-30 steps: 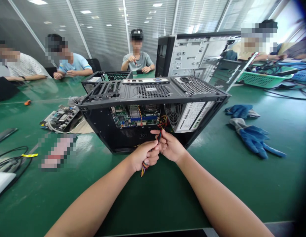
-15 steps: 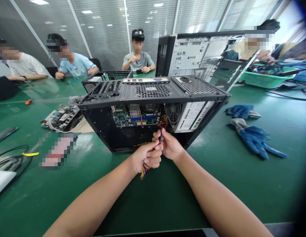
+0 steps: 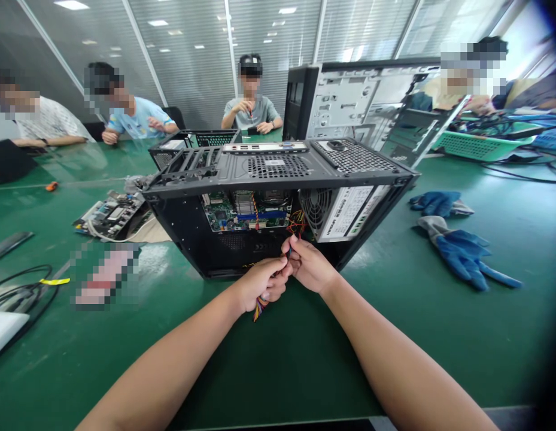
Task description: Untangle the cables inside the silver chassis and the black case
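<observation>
A black computer case (image 3: 269, 173) lies with its open side facing me. Inside show a green motherboard (image 3: 224, 212) and a power supply (image 3: 345, 212) with a white label. My left hand (image 3: 266, 281) is closed around a bundle of power cables (image 3: 260, 308), whose coloured wire ends hang below the fist. My right hand (image 3: 307, 260) pinches the same bundle just above, thumb and fingers together, in front of the case opening. Red and yellow wires (image 3: 297, 222) run from the power supply down toward the hands. The part between the fingers is mostly hidden.
Blue gloves (image 3: 466, 251) lie to the right. Left of the case are loose circuit boards (image 3: 111, 212), a blurred pink item (image 3: 107, 272) and black cables (image 3: 30, 287). Behind stand another open case (image 3: 349, 99) and a green basket (image 3: 488, 143). Several people sit around the table.
My left hand has shifted slightly left with the cable bundle, and less of its hanging end shows. My right hand stays pinched close by, its fingers slightly moved.
</observation>
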`<control>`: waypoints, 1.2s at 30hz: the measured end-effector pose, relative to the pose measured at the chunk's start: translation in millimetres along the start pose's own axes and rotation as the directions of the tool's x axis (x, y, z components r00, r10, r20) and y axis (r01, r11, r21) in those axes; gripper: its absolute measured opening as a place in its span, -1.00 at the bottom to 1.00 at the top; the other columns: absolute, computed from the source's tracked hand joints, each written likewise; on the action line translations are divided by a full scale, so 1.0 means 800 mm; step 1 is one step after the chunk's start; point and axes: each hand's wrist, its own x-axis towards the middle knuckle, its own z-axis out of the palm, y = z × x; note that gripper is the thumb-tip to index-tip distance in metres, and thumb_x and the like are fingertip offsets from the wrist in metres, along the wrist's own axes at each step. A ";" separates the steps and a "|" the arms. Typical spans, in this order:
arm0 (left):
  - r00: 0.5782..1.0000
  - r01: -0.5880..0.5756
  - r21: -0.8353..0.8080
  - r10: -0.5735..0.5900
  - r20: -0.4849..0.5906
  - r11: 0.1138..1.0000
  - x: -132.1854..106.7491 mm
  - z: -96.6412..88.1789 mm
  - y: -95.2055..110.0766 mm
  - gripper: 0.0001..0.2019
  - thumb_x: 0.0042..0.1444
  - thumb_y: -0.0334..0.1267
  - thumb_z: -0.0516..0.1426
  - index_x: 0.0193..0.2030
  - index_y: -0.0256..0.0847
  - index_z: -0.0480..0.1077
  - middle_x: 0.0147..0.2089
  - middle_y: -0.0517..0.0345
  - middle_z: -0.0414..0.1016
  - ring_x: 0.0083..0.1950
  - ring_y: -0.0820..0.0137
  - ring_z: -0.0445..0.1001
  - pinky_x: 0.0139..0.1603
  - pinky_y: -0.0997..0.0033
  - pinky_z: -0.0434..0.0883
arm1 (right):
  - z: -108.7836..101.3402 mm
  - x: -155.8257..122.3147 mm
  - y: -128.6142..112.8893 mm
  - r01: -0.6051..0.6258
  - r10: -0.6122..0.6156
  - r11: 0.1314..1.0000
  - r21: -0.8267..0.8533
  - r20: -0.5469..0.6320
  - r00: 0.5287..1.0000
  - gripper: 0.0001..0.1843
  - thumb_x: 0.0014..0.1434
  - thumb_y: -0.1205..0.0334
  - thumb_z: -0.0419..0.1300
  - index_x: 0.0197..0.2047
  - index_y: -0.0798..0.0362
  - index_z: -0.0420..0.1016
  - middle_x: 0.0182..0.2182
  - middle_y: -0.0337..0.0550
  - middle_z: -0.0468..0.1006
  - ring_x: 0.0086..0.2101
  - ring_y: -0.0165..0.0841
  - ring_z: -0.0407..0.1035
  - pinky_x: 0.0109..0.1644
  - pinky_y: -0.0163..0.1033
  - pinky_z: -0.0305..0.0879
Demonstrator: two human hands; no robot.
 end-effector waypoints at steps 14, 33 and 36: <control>1.000 0.015 -0.044 -0.014 0.022 0.999 0.000 -0.007 -0.004 -0.70 0.24 -0.06 0.04 -0.40 -0.21 0.19 -0.71 0.46 -0.11 -0.74 0.63 -0.15 -0.74 0.61 -0.13 | 0.002 -0.004 0.002 0.041 -0.043 0.989 -0.142 -0.016 0.999 -0.57 0.03 -0.17 0.29 -0.39 0.07 0.42 -0.75 -0.44 0.15 -0.67 -0.46 0.27 -0.53 -0.35 0.12; 0.970 0.000 0.399 0.096 -0.222 0.917 0.006 -0.009 -0.015 -0.65 0.24 0.02 0.00 -0.43 -0.19 0.20 -0.70 0.45 -0.08 -0.71 0.61 -0.13 -0.70 0.56 -0.16 | 0.009 -0.003 0.020 0.085 -0.208 0.895 -0.437 -0.241 0.948 -0.57 0.10 -0.20 0.17 -0.40 0.04 0.35 -0.73 -0.40 0.19 -0.70 -0.46 0.15 -0.61 -0.33 -0.01; 0.991 0.046 0.215 -0.018 -0.131 0.976 0.004 -0.015 -0.009 -0.67 0.23 0.01 0.00 -0.42 -0.19 0.19 -0.71 0.46 -0.11 -0.74 0.61 -0.14 -0.72 0.56 -0.16 | 0.013 -0.004 0.019 0.074 -0.208 0.891 -0.447 -0.259 0.943 -0.57 0.10 -0.20 0.18 -0.41 0.04 0.35 -0.73 -0.40 0.17 -0.69 -0.48 0.12 -0.61 -0.34 -0.01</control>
